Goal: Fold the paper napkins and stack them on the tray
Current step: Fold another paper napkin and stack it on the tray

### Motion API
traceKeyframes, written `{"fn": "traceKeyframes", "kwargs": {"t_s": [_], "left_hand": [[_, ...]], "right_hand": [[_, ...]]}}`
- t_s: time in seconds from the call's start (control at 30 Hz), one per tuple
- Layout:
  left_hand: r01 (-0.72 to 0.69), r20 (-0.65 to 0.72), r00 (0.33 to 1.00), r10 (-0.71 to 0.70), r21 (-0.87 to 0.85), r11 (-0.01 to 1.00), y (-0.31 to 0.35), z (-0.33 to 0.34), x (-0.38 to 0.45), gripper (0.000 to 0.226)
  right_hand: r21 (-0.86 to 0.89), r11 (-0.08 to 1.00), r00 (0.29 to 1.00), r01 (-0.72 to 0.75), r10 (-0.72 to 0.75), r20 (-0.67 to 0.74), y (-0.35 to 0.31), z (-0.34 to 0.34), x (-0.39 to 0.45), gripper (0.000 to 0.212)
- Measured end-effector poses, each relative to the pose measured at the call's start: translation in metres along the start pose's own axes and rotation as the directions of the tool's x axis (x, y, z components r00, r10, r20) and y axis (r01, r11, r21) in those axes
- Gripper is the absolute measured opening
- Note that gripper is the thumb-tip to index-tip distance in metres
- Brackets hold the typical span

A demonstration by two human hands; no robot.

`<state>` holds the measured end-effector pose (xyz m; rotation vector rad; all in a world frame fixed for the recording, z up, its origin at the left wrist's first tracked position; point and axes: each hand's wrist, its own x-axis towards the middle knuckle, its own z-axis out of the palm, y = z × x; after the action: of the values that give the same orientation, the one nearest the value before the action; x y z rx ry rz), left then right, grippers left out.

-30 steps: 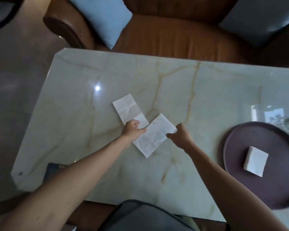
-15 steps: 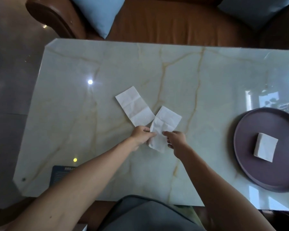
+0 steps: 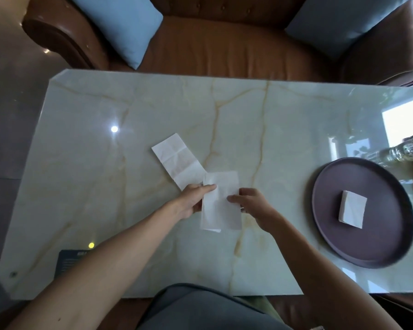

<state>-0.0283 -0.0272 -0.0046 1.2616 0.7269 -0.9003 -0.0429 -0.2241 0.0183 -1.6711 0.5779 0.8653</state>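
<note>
A white paper napkin (image 3: 221,206), folded into a long strip, hangs just above the marble table (image 3: 105,186) between my hands. My left hand (image 3: 193,198) pinches its left edge, and my right hand (image 3: 250,202) pinches its right edge. A second napkin (image 3: 177,160), creased and lying flat, sits just beyond my left hand, its near corner under the held one. At the right stands a round dark purple tray (image 3: 379,248) with one folded white napkin (image 3: 352,211) in its middle.
A brown leather sofa (image 3: 224,44) with two blue cushions runs along the table's far side. A glass object (image 3: 408,151) stands behind the tray. A dark card (image 3: 68,263) lies near the table's front left corner. My lap borders the near edge.
Both hands have drawn the napkin nearer to me and turned it from slanted to nearly upright. The flat napkin and the tray's napkin stayed put; the camera view shifted.
</note>
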Motion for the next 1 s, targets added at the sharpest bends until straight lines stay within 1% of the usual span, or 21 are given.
{"fn": "traceKeyframes", "kwargs": {"t_s": [0.13, 0.17, 0.2, 0.27, 0.3, 0.33, 0.37, 0.4, 0.47, 0.53, 0.6, 0.67, 0.8, 0.93, 1.0], "left_hand": [[-0.063, -0.003, 0.998, 0.063, 0.034, 0.997, 0.003, 0.016, -0.006, 0.023], [-0.083, 0.001, 0.997, 0.083, 0.026, 0.996, 0.004, 0.020, -0.008, 0.024], [-0.109, 0.012, 0.994, 0.109, 0.024, 0.994, 0.005, 0.024, -0.011, 0.025], [-0.158, 0.049, 0.986, 0.157, -0.001, 0.988, 0.008, 0.030, -0.016, 0.025], [-0.180, 0.071, 0.981, 0.181, -0.025, 0.983, 0.011, 0.033, -0.020, 0.025], [-0.198, 0.093, 0.975, 0.201, -0.039, 0.979, 0.014, 0.035, -0.025, 0.024], [-0.215, 0.113, 0.969, 0.219, -0.049, 0.975, 0.017, 0.038, -0.031, 0.025], [-0.228, 0.133, 0.963, 0.232, -0.047, 0.972, 0.021, 0.041, -0.036, 0.025], [-0.260, 0.169, 0.950, 0.262, -0.032, 0.965, 0.027, 0.048, -0.044, 0.027], [-0.295, 0.194, 0.937, 0.292, -0.015, 0.955, 0.033, 0.054, -0.052, 0.028], [-0.323, 0.205, 0.926, 0.317, -0.003, 0.946, 0.040, 0.060, -0.059, 0.028], [-0.351, 0.195, 0.918, 0.345, -0.004, 0.937, 0.047, 0.066, -0.067, 0.026], [-0.427, 0.134, 0.893, 0.430, -0.048, 0.903, 0.058, 0.075, -0.080, 0.021], [-0.526, 0.097, 0.848, 0.521, 0.030, 0.850, 0.069, 0.085, -0.090, 0.026], [-0.566, 0.086, 0.823, 0.561, 0.041, 0.824, 0.073, 0.089, -0.094, 0.026]], "right_hand": [[-0.007, 0.999, 0.999, 0.045, -0.045, 0.008, 0.000, -0.018, -0.013, 0.016], [-0.040, 0.998, 0.999, 0.046, -0.046, 0.003, 0.001, -0.021, -0.016, 0.017], [-0.087, 0.995, 0.999, 0.046, -0.048, -0.023, 0.002, -0.024, -0.017, 0.023], [-0.152, 0.987, 0.990, 0.047, -0.066, -0.125, 0.003, -0.029, -0.021, 0.039], [-0.131, 0.990, 0.984, 0.054, -0.076, -0.164, 0.001, -0.032, -0.024, 0.047], [-0.073, 0.995, 0.982, 0.075, -0.086, -0.170, 0.000, -0.035, -0.025, 0.056], [0.004, 0.997, 0.986, 0.081, -0.080, -0.143, -0.003, -0.040, -0.027, 0.065], [0.089, 0.993, 0.993, 0.073, -0.064, -0.099, -0.008, -0.044, -0.029, 0.066], [0.207, 0.976, 0.997, 0.072, -0.071, -0.012, -0.019, -0.054, -0.037, 0.048], [0.263, 0.959, 0.993, 0.104, -0.116, 0.028, -0.029, -0.060, -0.042, 0.037], [0.299, 0.940, 0.984, 0.166, -0.176, 0.006, -0.038, -0.064, -0.047, 0.023], [0.272, 0.930, 0.968, 0.247, -0.250, -0.025, -0.046, -0.070, -0.051, 0.014], [0.206, 0.904, 0.926, 0.374, -0.377, -0.025, -0.061, -0.082, -0.060, 0.018], [0.250, 0.861, 0.894, 0.442, -0.446, -0.042, -0.074, -0.094, -0.073, 0.020], [0.272, 0.844, 0.881, 0.463, -0.471, -0.038, -0.078, -0.101, -0.075, 0.021]]}}
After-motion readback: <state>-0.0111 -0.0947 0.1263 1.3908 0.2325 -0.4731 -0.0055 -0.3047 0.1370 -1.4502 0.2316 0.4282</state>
